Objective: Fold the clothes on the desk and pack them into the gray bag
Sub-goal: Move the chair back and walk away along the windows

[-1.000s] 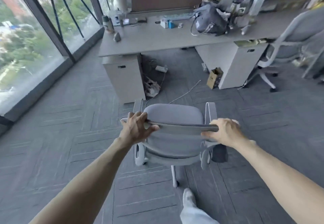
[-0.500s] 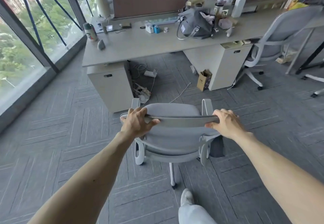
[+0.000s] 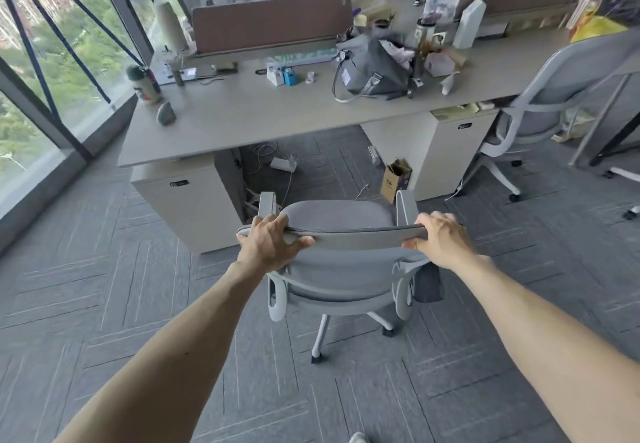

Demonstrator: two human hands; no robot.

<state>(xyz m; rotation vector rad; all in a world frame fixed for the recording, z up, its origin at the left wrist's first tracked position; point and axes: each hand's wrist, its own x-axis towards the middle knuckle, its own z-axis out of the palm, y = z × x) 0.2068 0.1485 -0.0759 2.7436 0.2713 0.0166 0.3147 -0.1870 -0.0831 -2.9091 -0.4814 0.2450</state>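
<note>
Your left hand (image 3: 268, 243) and right hand (image 3: 440, 240) each grip the top edge of the chair (image 3: 346, 262) backrest, fingers curled over it. The chair faces the desk (image 3: 277, 117). The gray bag (image 3: 372, 65) sits on the desk, well beyond the chair, with pale cloth showing at its open top.

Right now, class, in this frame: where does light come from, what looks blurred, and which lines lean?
Head view: daylight comes from the left windows; the gray bag and desk clutter look soft, the left hand and right hand on the chair sharper; wide-angle distortion leans window frames.
</note>
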